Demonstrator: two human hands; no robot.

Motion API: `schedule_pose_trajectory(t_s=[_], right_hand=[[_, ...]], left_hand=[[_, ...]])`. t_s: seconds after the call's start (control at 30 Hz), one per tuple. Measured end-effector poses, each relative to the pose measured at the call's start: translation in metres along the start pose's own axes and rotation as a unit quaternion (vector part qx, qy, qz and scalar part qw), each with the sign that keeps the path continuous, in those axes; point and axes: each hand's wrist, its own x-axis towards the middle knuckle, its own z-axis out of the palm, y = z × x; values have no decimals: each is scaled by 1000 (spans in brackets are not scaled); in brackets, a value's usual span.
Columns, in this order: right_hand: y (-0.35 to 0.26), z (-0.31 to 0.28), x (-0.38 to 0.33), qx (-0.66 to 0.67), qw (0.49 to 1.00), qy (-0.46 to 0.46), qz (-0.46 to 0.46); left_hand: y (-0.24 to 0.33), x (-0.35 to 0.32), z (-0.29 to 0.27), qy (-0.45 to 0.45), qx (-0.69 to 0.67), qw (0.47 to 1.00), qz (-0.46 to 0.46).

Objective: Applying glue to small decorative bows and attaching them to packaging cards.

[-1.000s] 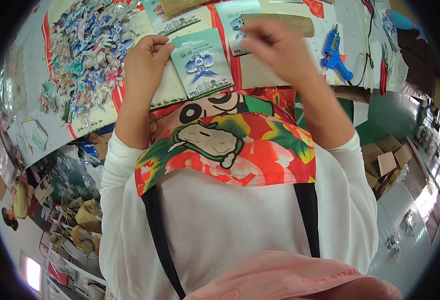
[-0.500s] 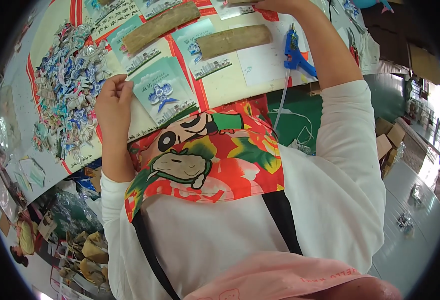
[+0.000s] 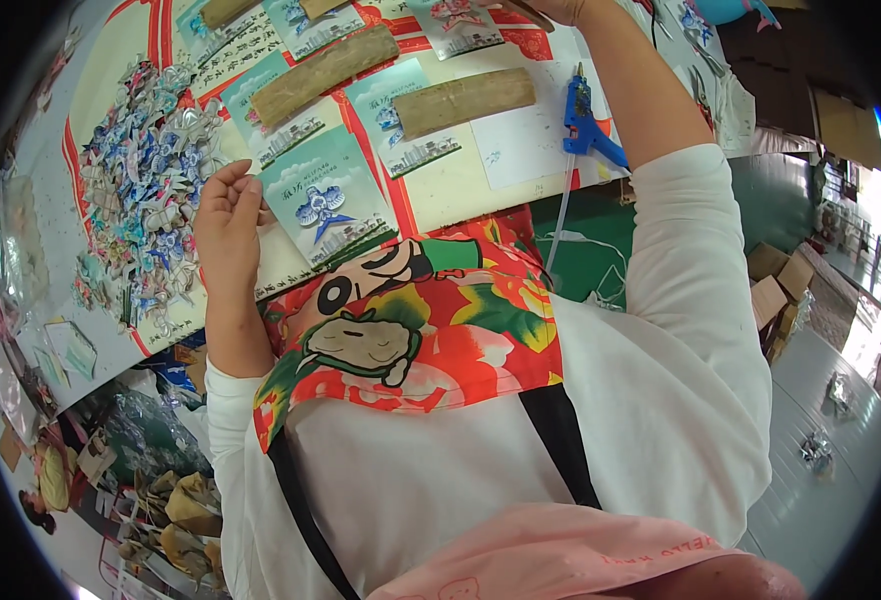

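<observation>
At the left edge of a stack of green-blue cards point(image 3: 295, 175), my left hand point(image 3: 228, 220) rests with fingers loosely bent and the thumb a little apart from them. I see nothing held in it. A blue and white kite-shaped figure point(image 3: 324, 212) lies on the top card. At the upper picture edge, my right hand point(image 3: 558, 10) holds a brown bamboo strip point(image 3: 528, 14); part of the hand is cut off. Below the strip is a card with a pink figure point(image 3: 457, 18). Two more bamboo strips point(image 3: 328, 75) point(image 3: 466, 103) lie across neighbouring cards.
A blue glue gun point(image 3: 582, 125) with its cable stands right of a white sheet point(image 3: 510, 150). A large heap of small kite figures point(image 3: 150, 170) covers the table's left part. Pliers point(image 3: 700, 95) lie at the right. The table's front edge runs along my patterned apron point(image 3: 440, 330).
My right hand has lifted the bamboo strip off the far card, uncovering its pink figure. My left hand has shifted slightly away from the card stack's edge.
</observation>
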Motion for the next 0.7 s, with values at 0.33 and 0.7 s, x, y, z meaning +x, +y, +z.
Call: schedule_pose_trajectory(t_s=[0.33,0.7], right_hand=[[-3,2,12,284,948,-117,87],[-12,-43,24,328,942,-51,49]], left_hand=[[7,1,-7,28,-70,997,8],[51,33,20,-39,-145,988,33]])
